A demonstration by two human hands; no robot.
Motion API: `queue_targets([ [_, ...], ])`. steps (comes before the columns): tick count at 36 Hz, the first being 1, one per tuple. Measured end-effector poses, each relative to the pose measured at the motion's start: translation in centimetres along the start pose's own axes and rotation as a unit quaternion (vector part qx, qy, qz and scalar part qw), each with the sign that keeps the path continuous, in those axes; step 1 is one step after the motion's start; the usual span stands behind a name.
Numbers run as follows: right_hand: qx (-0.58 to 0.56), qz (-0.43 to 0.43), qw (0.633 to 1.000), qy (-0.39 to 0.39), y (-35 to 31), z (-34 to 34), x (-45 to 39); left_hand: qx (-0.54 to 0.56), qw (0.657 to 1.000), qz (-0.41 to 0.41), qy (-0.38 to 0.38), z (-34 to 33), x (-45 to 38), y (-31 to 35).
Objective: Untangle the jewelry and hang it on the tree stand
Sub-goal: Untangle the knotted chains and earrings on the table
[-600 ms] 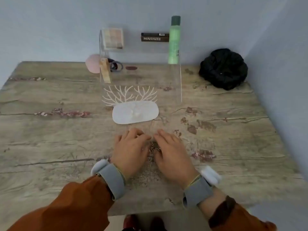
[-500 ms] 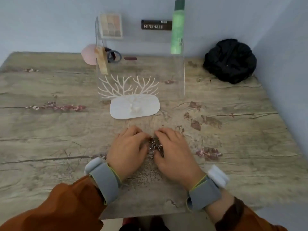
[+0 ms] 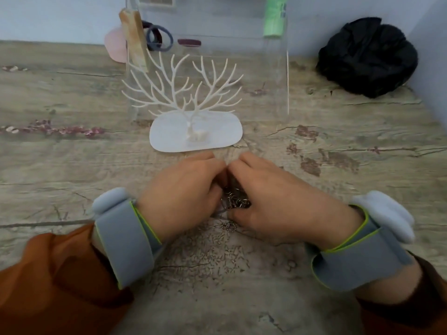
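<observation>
A tangled clump of silvery jewelry chain lies on the wooden table between my two hands. My left hand and my right hand both curl over it, fingertips meeting above the clump and pinching it. Part of the chain shows below my right palm; the rest is hidden under my fingers. The white tree stand rises from its oval white base just beyond my hands, and I see nothing on its branches.
A clear acrylic organiser stands behind the stand, holding a green bottle. Hair ties, a pink item and a beige clip sit back left. A black cloth bundle lies back right by the wall.
The view has dropped and moved closer to the table. My fingers have closed in tighter over the chain clump; the hands stay in the same spot in front of the stand.
</observation>
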State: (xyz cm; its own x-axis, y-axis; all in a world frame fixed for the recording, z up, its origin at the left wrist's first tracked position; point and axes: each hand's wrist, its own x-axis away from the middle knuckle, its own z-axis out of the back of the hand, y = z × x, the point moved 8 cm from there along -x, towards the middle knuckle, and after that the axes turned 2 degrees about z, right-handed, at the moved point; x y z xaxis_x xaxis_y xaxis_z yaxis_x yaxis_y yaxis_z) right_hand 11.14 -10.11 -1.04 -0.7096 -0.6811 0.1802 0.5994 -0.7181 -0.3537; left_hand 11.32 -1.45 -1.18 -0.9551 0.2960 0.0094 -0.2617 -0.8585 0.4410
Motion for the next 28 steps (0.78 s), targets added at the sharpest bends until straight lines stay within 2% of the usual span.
queue_targets([
  [6, -0.05, 0.006, 0.999, -0.02, 1.0, -0.2, -0.6, -0.015, 0.999, -0.004, 0.046, -0.5, -0.4, -0.2],
  [10, -0.072, 0.024, 0.997, -0.005, 1.2, -0.4, -0.7, -0.006, 0.997, -0.026, 0.067, -0.2, -0.3, -0.2],
  [14, -0.093, 0.038, 0.994, 0.036, 1.4, 0.0, -0.9, -0.018, 0.997, -0.036, 0.066, -0.3, -0.3, 0.0],
  [18, -0.063, 0.03, 0.993, 0.099, 2.6, 0.4, -1.8, -0.016, 0.997, -0.025, 0.078, -0.3, -1.0, -0.7],
  [23, -0.049, 0.028, 0.979, 0.197, 3.6, 1.3, -2.2, -0.019, 0.995, -0.011, 0.102, -0.3, -1.6, -1.3],
  [28, -0.074, 0.02, 0.965, 0.25, 4.0, 1.7, -2.3, -0.013, 0.993, -0.008, 0.119, -0.1, -1.7, -1.4],
])
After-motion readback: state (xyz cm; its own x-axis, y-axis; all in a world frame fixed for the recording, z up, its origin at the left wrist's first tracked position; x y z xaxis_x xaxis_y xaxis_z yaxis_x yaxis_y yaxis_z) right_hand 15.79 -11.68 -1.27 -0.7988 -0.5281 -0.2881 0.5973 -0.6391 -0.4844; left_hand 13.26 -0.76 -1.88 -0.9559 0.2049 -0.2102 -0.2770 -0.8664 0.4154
